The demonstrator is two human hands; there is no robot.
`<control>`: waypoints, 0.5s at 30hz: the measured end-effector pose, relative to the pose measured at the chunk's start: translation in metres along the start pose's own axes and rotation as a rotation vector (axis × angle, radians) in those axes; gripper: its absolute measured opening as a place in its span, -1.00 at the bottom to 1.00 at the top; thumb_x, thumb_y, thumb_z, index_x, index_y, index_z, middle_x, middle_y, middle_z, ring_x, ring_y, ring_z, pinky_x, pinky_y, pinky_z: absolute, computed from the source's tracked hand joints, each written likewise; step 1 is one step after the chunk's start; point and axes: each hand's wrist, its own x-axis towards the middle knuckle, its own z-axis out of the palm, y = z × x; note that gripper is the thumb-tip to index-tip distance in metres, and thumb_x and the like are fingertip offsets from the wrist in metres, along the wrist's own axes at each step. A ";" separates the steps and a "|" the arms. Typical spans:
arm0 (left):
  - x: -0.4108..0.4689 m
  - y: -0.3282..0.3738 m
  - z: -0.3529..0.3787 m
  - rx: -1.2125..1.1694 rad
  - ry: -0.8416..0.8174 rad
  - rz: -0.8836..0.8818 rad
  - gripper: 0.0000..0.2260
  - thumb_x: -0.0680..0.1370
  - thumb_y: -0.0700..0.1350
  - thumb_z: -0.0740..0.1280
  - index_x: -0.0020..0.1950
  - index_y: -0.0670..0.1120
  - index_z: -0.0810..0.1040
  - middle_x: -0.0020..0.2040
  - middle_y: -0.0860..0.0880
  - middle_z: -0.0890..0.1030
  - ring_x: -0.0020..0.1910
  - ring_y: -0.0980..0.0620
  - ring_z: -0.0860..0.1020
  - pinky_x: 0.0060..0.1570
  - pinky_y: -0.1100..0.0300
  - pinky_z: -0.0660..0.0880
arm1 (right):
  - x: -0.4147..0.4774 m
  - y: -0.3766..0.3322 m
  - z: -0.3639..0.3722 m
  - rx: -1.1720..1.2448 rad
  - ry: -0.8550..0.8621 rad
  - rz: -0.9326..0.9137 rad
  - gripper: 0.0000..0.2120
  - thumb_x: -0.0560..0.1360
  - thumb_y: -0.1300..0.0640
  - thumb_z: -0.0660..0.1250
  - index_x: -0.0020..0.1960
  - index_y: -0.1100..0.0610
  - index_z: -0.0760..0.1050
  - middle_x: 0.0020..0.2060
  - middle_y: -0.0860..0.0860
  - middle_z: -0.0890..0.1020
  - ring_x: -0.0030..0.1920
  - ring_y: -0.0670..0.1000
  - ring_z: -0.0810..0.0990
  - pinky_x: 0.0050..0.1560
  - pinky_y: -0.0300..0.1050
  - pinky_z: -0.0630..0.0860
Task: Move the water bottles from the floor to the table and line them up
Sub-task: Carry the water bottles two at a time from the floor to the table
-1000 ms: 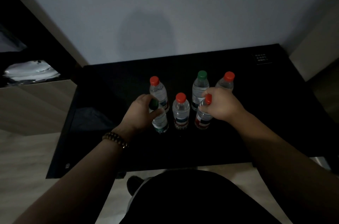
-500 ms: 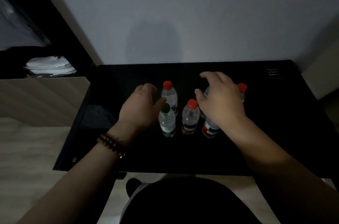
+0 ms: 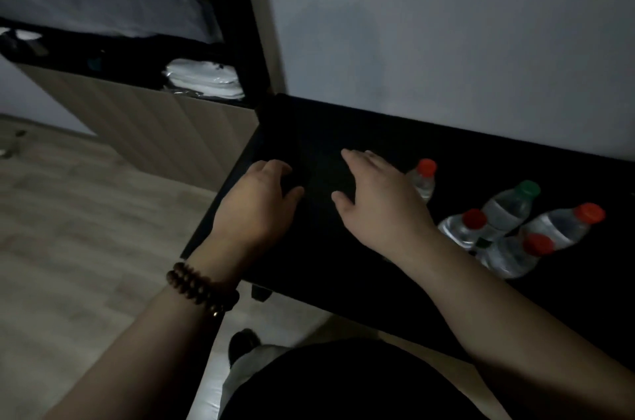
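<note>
The wooden floor (image 3: 86,230) now fills the 9 o'clock side of your view, where a second ago it was only a strip along the bottom. Your head has swung left, and the black surface (image 3: 309,141) has slid toward 3 o'clock. A wood-fronted cabinet (image 3: 154,131) stands at 10 o'clock, against the surface's left end. No bottle shows on the stretch of floor you can see.

Your left grip (image 3: 256,203) has come off the bottle it was holding. It sits over the surface's left edge, fingers loosely curled and holding nothing. Your right grip (image 3: 374,199) has let go too. Its fingers are straight and spread, palm down over bare surface, at 3 o'clock of the left one.

The water bottles (image 3: 464,230) stand on the surface at 3 to 4 o'clock of your right grip, huddled in two short rows. Five show: four with red caps and one green-capped bottle (image 3: 508,210). The nearest red-capped bottle (image 3: 421,179) is partly behind your right grip, and your forearm may hide a sixth.

With both grips free and you turning toward the floor, the last pair looks placed. The likely next move is another fetch, if any bottles are left down there. The group reads as a cluster rather than one line, so straightening probably remains to be done. A beaded bracelet (image 3: 199,285) circles your left wrist.
</note>
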 end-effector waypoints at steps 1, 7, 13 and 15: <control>0.000 -0.014 -0.005 -0.004 -0.003 -0.011 -0.60 0.58 0.09 0.37 0.38 -0.03 0.51 0.30 -0.06 0.56 0.24 -0.04 0.55 0.18 0.06 0.49 | 0.006 -0.012 0.008 -0.006 -0.027 -0.010 -0.35 0.57 -0.03 0.40 0.57 0.13 0.29 0.48 0.07 0.46 0.52 0.09 0.36 0.38 -0.06 0.34; -0.004 -0.118 -0.046 -0.043 -0.040 -0.075 -0.68 0.60 0.07 0.35 0.30 -0.03 0.51 0.23 -0.07 0.56 0.13 -0.06 0.58 0.01 0.07 0.52 | 0.049 -0.108 0.074 -0.031 -0.165 0.027 -0.29 0.58 -0.09 0.37 0.62 0.07 0.17 0.53 0.04 0.38 0.53 0.05 0.34 0.38 -0.02 0.39; -0.016 -0.249 -0.101 -0.048 -0.092 -0.130 -0.62 0.63 0.07 0.31 0.41 -0.05 0.45 0.33 -0.07 0.53 0.23 -0.07 0.57 0.16 -0.02 0.55 | 0.083 -0.230 0.147 -0.010 -0.345 0.077 -0.30 0.60 -0.13 0.33 0.64 0.00 0.13 0.56 0.00 0.33 0.51 0.06 0.36 0.37 0.02 0.42; -0.018 -0.289 -0.118 -0.042 -0.108 -0.166 -0.60 0.64 0.08 0.30 0.44 -0.04 0.43 0.36 -0.06 0.51 0.24 -0.07 0.56 0.19 -0.01 0.54 | 0.094 -0.267 0.166 -0.011 -0.385 0.073 -0.31 0.61 -0.14 0.32 0.64 0.00 0.13 0.55 0.01 0.35 0.49 0.08 0.40 0.35 0.04 0.46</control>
